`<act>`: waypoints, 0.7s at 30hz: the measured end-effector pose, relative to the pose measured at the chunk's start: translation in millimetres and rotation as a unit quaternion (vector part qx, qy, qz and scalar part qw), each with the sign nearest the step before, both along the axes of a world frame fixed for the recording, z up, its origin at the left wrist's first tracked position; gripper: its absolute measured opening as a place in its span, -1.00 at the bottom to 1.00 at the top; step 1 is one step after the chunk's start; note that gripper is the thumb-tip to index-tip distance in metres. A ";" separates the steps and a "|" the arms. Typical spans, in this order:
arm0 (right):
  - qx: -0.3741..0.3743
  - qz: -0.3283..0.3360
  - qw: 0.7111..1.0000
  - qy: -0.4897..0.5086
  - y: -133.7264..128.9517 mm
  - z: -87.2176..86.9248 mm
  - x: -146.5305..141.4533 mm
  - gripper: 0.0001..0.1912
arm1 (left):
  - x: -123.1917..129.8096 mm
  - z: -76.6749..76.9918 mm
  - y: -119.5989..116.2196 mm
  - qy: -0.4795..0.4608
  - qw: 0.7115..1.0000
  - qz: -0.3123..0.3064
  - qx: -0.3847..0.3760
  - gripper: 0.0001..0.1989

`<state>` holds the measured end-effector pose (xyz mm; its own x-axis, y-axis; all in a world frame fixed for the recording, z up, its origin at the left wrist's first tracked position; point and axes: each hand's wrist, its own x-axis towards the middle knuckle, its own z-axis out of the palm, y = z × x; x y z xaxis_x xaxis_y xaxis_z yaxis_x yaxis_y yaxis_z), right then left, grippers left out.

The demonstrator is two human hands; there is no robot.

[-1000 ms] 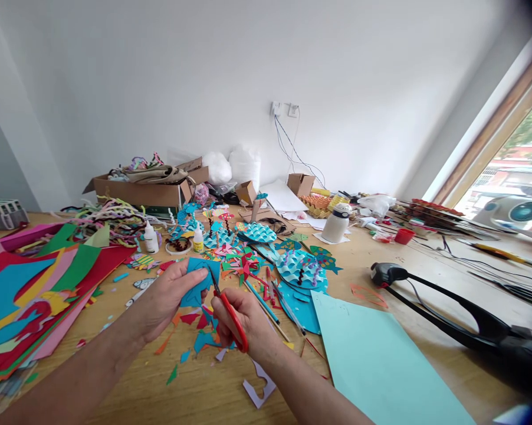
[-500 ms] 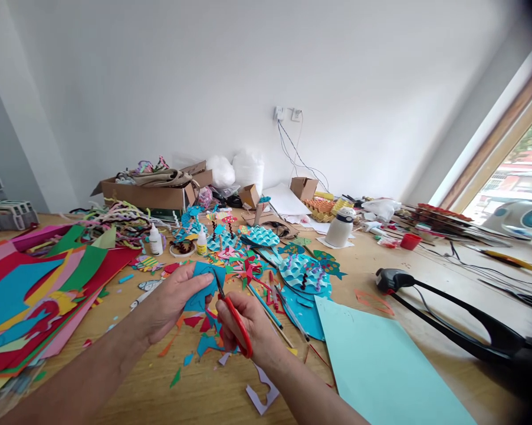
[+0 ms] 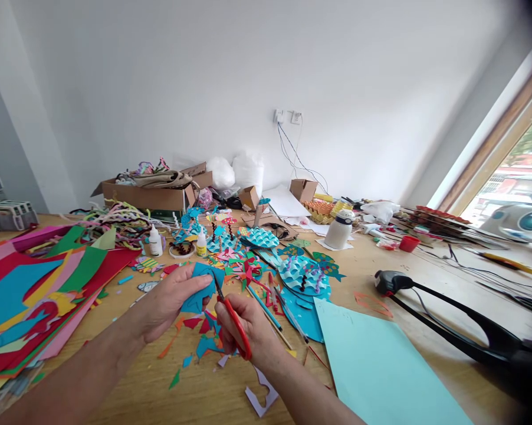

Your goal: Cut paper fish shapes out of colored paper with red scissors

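Note:
Between the thumb and fingers of my left hand (image 3: 173, 301) is a piece of blue paper (image 3: 197, 300), held up above the table. My right hand (image 3: 243, 324) grips red-handled scissors (image 3: 236, 323). Their dark blades reach up into the paper's right edge, close to my left thumb tip. Part of the blades is hidden behind the paper. Below both hands lie blue and red paper scraps (image 3: 207, 345). A lilac paper offcut (image 3: 261, 392) with a curved cutout rests by my right forearm.
Coloured paper sheets (image 3: 18, 283) are stacked on the left. A pale turquoise sheet (image 3: 381, 360) and a black arm-like device (image 3: 452, 319) lie on the right. Glue bottles (image 3: 155, 242), a blue wavy paper craft (image 3: 304, 274) and a white flask (image 3: 339, 230) stand farther back.
The blue paper has tilted slightly in my left hand, and the scissors have shifted a little against its edge. Both hands keep their grip.

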<state>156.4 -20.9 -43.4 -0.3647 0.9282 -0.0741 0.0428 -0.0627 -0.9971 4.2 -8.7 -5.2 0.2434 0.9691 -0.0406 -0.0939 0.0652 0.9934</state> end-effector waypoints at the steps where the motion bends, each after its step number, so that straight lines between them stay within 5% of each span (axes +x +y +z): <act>1: 0.000 -0.001 1.000 0.002 0.3 -0.3 -0.1 -0.43 | 0.3 -0.1 -0.4 -0.002 1.000 0.002 0.000 -0.75; 21: 0.015 0.003 1.000 0.012 1.2 -6.0 1.5 -0.46 | -1.4 -2.8 0.3 0.018 0.999 -0.032 0.005 -0.75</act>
